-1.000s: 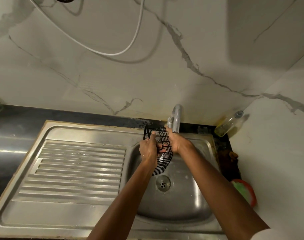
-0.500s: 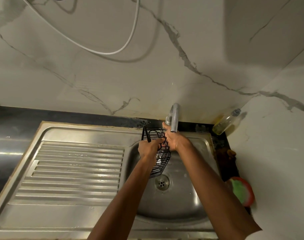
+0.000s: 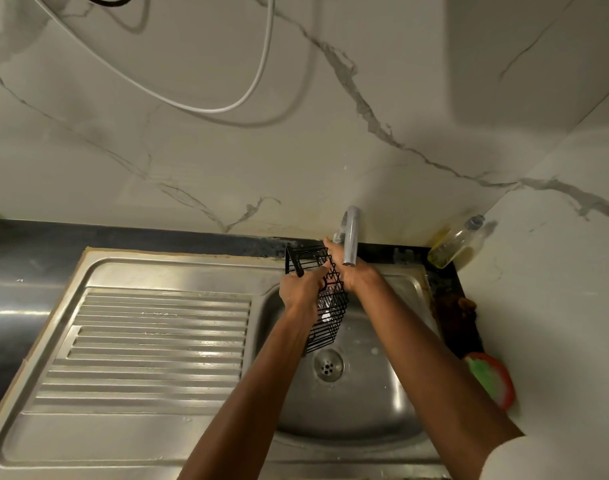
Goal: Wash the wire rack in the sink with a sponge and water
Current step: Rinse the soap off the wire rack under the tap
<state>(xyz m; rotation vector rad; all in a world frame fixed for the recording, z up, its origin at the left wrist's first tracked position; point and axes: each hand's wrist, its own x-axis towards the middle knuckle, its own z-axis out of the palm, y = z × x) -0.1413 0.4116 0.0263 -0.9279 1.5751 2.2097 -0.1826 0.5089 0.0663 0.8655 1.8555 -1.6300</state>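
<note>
A black wire rack [image 3: 327, 313] hangs tilted over the steel sink basin [image 3: 372, 396], just under the tap spout [image 3: 351, 237]. My left hand [image 3: 301, 292] grips the rack's left side, fingers curled round its wires. My right hand [image 3: 355, 275] lies on the rack's right upper side below the spout, fingers reaching up along the wires; its grip is hidden from me. Water glints inside the rack. No sponge shows in either hand.
A ribbed draining board [image 3: 150, 348] fills the left. The drain [image 3: 328, 365] sits below the rack. A clear bottle of yellowish liquid [image 3: 457, 242] leans in the back right corner. A red-rimmed dish with something green [image 3: 492, 379] lies at the right wall.
My right hand has slid up along the rack toward the tap. The rack sits slightly lower under the spout. My left hand keeps its grip.
</note>
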